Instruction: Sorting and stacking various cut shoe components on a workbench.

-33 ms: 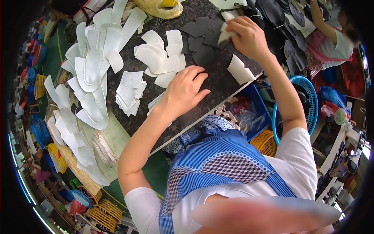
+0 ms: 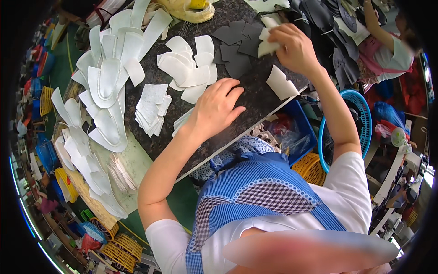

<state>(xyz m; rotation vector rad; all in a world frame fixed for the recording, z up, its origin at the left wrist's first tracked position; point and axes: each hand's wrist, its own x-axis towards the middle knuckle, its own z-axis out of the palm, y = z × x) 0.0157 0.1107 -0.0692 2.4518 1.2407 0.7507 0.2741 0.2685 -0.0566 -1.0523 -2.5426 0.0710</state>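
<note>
My left hand rests on the dark speckled tabletop, its fingers loosely bent and the thumb apart, with nothing visible in it. Some white pieces lie partly hidden beside that wrist. At the far right my right hand hovers with loosely bent, parted fingers. Its fingertips are at the edge of a cream-white cut piece, which lies beside several black cut pieces. Nearer the table's edge lies a notched white piece.
White curved pieces and rough white pieces lie in piles left of centre. Larger pale pieces cover the left. Black pieces are heaped at right. A blue bin and round blue basket stand beyond the table edge.
My right hand has shifted slightly right and down, its fingers drawing off the cream-white piece, which now lies flatter beside the black ones. My left hand has hardly moved.
</note>
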